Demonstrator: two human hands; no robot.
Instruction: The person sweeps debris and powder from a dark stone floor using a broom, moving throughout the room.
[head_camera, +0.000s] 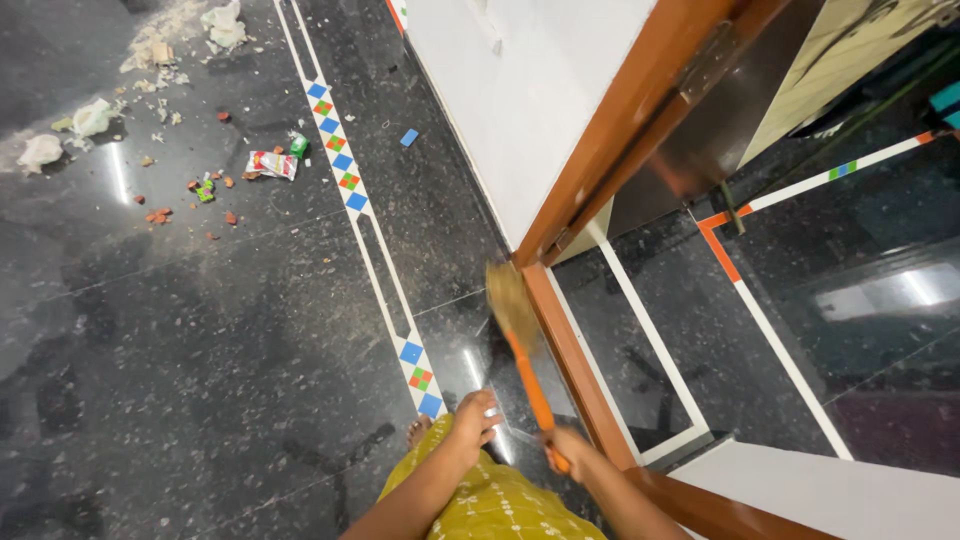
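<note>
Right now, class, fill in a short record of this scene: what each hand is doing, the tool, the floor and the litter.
Right hand: grips the orange handle of a broom.
Left hand: empty, fingers loose, over the yellow garment.
Broom head: blurred, beside the wooden door frame.
Floor: dark polished stone with a white inlaid strip of coloured diamonds.
Litter: scraps, wrappers and dust, far left.

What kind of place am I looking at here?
Likely a home interior, at a doorway. A polished black floor with a coloured tile border, a wooden door frame, and litter swept into a heap. The right hand holds an orange-handled broom.
</note>
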